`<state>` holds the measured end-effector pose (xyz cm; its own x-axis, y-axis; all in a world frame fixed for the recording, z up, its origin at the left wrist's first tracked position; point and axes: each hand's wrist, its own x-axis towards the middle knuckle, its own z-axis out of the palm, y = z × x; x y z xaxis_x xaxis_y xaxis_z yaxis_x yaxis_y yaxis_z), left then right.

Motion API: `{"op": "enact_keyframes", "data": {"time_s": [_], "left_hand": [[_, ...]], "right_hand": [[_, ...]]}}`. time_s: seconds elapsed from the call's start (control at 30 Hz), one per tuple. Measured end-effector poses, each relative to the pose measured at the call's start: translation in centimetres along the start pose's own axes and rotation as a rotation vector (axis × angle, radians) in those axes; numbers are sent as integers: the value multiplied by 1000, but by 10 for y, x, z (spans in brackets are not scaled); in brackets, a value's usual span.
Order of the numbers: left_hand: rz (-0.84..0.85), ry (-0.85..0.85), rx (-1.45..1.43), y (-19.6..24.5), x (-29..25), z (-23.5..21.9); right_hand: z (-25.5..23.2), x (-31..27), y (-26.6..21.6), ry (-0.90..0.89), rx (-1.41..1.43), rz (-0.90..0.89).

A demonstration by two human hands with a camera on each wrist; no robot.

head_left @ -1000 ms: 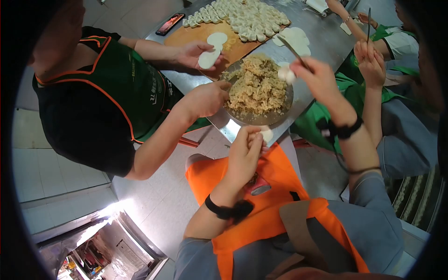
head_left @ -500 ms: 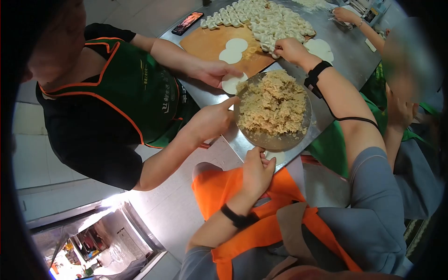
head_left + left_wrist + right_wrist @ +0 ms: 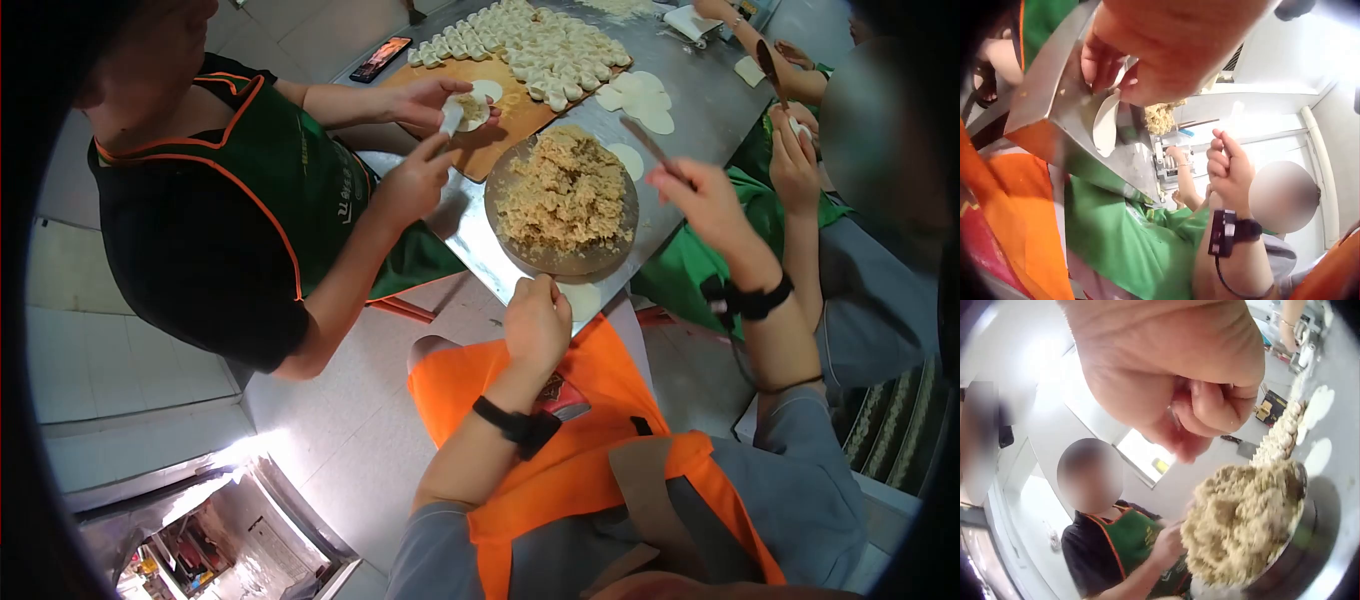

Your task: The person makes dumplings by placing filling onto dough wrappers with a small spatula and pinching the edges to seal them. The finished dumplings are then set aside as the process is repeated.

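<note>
My left hand point(image 3: 538, 325) pinches the edge of a round dough wrapper point(image 3: 580, 298) at the near table corner, just below the bowl; in the left wrist view the wrapper point(image 3: 1106, 125) hangs flat from the fingertips. Right of the bowl, my right hand point(image 3: 705, 208) grips a thin flat tool point(image 3: 652, 145) that points up and left. The metal bowl point(image 3: 570, 264) carries a heap of crumbly filling point(image 3: 560, 190). In the right wrist view my right hand point(image 3: 1179, 375) is curled above the filling point(image 3: 1241, 519), its tool hard to make out.
Rows of dumplings point(image 3: 540, 50) cover a wooden board point(image 3: 480, 150), with a phone point(image 3: 381, 60) beside it. Overlapping wrappers point(image 3: 640, 100) and a single one point(image 3: 627, 160) lie right of the board. A person in a green apron point(image 3: 290, 180) works at left; others sit at right.
My right hand has moved from the dumplings back to the bowl's right side, the tool now visible in it. Filling now shows on the wrapper held by the person at left.
</note>
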<state>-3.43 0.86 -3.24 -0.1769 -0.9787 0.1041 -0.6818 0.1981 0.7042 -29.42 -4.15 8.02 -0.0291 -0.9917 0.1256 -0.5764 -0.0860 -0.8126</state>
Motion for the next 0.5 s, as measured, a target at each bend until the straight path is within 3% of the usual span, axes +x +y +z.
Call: {"op": "enact_keyframes", "data": {"time_s": [0.07, 0.2, 0.27, 0.37, 0.5], "left_hand": [[38, 59, -50, -7, -4, -2], [-134, -83, -483, 11, -16, -33], [-117, -140, -771, 19, -22, -44], [-123, -205, -999, 30, -29, -58], [-165, -164, -1097, 37, -35, -61]], "right_hand": [[17, -38, 3, -47, 131, 56], [65, -92, -14, -92, 254, 291], [86, -104, -5, -131, 313, 256], [97, -117, -27, -175, 755, 450], [102, -122, -38, -73, 813, 280]]}}
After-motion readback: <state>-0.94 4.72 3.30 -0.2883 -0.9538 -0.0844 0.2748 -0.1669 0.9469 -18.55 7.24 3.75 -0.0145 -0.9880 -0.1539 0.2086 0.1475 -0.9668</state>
